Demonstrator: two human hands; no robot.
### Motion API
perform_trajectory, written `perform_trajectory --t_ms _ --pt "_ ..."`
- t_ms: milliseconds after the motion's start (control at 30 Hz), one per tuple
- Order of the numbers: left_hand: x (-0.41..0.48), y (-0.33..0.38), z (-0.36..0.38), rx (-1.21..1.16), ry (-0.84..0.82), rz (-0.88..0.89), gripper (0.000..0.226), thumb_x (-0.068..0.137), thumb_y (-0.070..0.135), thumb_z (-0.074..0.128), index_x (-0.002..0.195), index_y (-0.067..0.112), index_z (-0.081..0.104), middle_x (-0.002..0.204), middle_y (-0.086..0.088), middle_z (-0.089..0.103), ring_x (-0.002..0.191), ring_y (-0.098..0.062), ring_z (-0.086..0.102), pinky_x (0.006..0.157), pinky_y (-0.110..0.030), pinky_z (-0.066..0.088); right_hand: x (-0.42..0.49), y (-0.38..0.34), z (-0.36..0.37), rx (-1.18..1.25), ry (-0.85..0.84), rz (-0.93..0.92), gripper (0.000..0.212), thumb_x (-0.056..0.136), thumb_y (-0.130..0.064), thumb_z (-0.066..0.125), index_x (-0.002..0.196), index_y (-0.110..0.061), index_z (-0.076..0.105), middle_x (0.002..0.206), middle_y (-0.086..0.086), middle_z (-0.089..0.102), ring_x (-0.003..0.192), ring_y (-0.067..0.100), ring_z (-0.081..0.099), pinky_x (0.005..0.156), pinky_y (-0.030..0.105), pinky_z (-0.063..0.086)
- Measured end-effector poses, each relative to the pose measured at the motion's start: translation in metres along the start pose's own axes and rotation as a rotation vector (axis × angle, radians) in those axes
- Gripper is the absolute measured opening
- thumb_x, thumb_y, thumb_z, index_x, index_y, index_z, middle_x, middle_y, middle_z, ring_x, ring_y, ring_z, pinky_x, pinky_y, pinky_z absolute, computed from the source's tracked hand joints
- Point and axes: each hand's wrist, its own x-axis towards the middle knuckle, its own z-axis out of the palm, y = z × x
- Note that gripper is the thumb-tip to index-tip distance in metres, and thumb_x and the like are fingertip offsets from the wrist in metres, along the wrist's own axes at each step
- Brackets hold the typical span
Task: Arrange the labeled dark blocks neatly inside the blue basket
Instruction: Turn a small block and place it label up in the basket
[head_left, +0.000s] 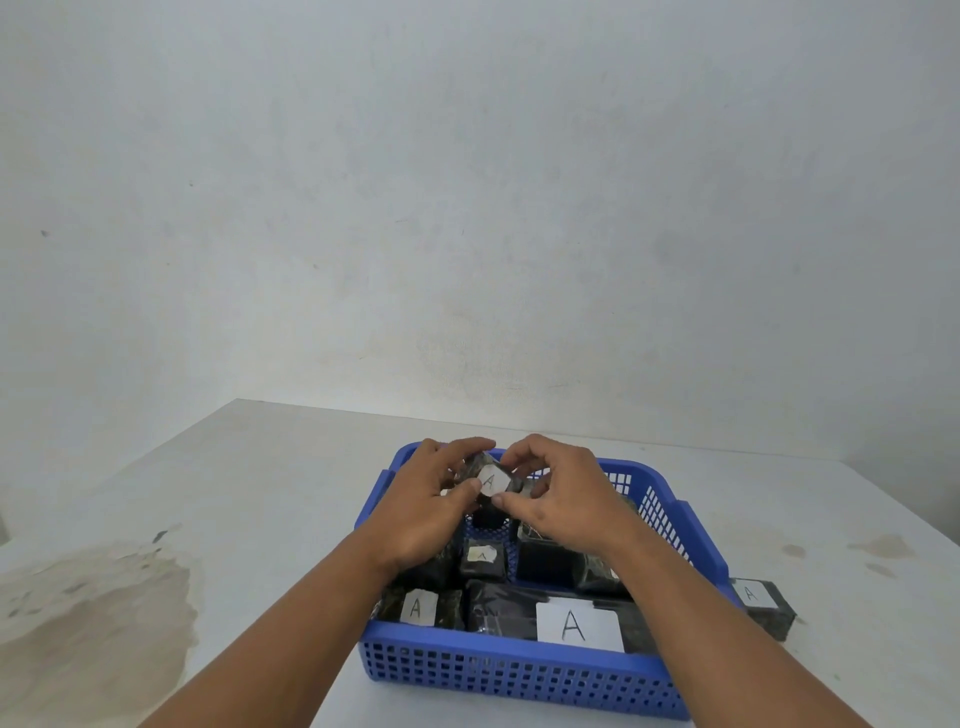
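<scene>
Over the far end of the blue basket (519, 675) we hold a small dark block (491, 480) marked A, tilted, its label facing us. Our left hand (426, 504) pinches its left side between thumb and curled fingers; our right hand (563, 493) pinches the right side likewise. Below, a large labelled block (571, 626) lies along the basket's near wall, a smaller block (418, 608) fills the near left corner, and a middle block (483, 558) sits mid-basket. An outside block (763, 603) rests on the table (208, 493), just beside the basket's right wall.
</scene>
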Motion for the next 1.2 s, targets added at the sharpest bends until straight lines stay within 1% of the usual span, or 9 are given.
perform_trajectory --t_ms 100,167,267,400,467,667,833,1100,1200 --pt "0.0 0.0 -0.001 0.136 0.06 0.011 0.041 0.091 0.023 0.061 0.124 0.046 0.058 0.113 0.015 0.054 0.111 -0.002 0.056 0.093 -0.018 0.045 0.0 0.003 0.002 -0.093 -0.046 -0.019 0.034 0.079 -0.029 0.08 0.111 -0.027 0.069 0.095 -0.016 0.068 0.077 -0.01 0.062 0.067 0.009 0.048" --pt "0.001 0.002 -0.002 0.133 0.143 0.006 0.039 0.091 0.021 0.06 0.125 0.041 0.059 0.114 0.013 0.057 0.105 0.0 0.058 0.089 -0.02 0.047 0.001 0.007 0.005 -0.171 -0.08 -0.016 0.033 0.082 -0.028 0.077 0.115 -0.025 0.069 0.098 -0.012 0.068 0.075 -0.006 0.06 0.069 0.007 0.044" --pt "0.003 0.001 -0.004 0.164 0.229 -0.043 0.039 0.093 0.017 0.058 0.127 0.034 0.059 0.117 0.008 0.06 0.102 -0.008 0.06 0.092 -0.028 0.049 0.004 0.012 0.011 -0.252 -0.132 -0.031 0.032 0.086 -0.026 0.074 0.118 -0.023 0.068 0.107 -0.005 0.069 0.085 0.004 0.059 0.079 0.018 0.046" --pt "0.006 -0.004 0.0 0.262 0.095 -0.126 0.041 0.098 0.017 0.05 0.138 0.027 0.051 0.12 0.008 0.058 0.101 -0.007 0.054 0.071 -0.008 0.038 0.005 0.015 0.017 -0.381 -0.211 -0.031 0.037 0.088 -0.029 0.071 0.124 -0.021 0.066 0.117 -0.001 0.069 0.104 0.017 0.063 0.09 0.031 0.051" --pt "0.006 -0.006 0.0 0.275 0.068 -0.149 0.041 0.099 0.015 0.048 0.139 0.026 0.049 0.124 0.006 0.059 0.101 -0.007 0.053 0.066 -0.005 0.036 0.007 0.015 0.019 -0.432 -0.235 -0.021 0.038 0.089 -0.031 0.07 0.126 -0.02 0.066 0.117 0.0 0.07 0.106 0.019 0.064 0.092 0.034 0.053" --pt "0.007 -0.007 0.002 0.34 -0.029 -0.177 0.049 0.094 0.004 0.046 0.137 0.025 0.051 0.13 0.001 0.061 0.11 -0.011 0.055 0.084 -0.02 0.042 0.01 0.013 0.024 -0.543 -0.318 -0.043 0.033 0.091 -0.03 0.065 0.123 -0.021 0.067 0.113 0.006 0.072 0.105 0.026 0.063 0.09 0.04 0.054" --pt "0.007 -0.008 0.003 0.432 -0.073 -0.153 0.045 0.093 0.005 0.049 0.132 0.024 0.058 0.136 0.003 0.057 0.125 -0.016 0.052 0.094 -0.02 0.035 0.012 0.013 0.027 -0.621 -0.359 -0.041 0.03 0.094 -0.031 0.062 0.121 -0.02 0.068 0.115 0.009 0.07 0.114 0.031 0.055 0.093 0.043 0.051" --pt "0.007 -0.01 0.005 0.664 -0.211 -0.114 0.028 0.097 0.029 0.05 0.104 0.02 0.076 0.161 0.0 0.022 0.148 -0.02 0.009 0.118 -0.038 0.014 0.011 0.011 0.027 -0.626 -0.394 -0.035 0.028 0.097 -0.032 0.057 0.119 -0.019 0.068 0.112 0.009 0.069 0.115 0.031 0.05 0.094 0.045 0.048" --pt "0.007 -0.008 0.007 0.696 -0.257 -0.137 0.03 0.097 0.034 0.049 0.109 0.023 0.074 0.164 0.001 0.013 0.15 -0.024 -0.001 0.121 -0.045 0.007 0.011 0.01 0.026 -0.552 -0.389 -0.008 0.032 0.098 -0.032 0.056 0.124 -0.016 0.067 0.114 0.008 0.069 0.113 0.029 0.055 0.091 0.039 0.048"
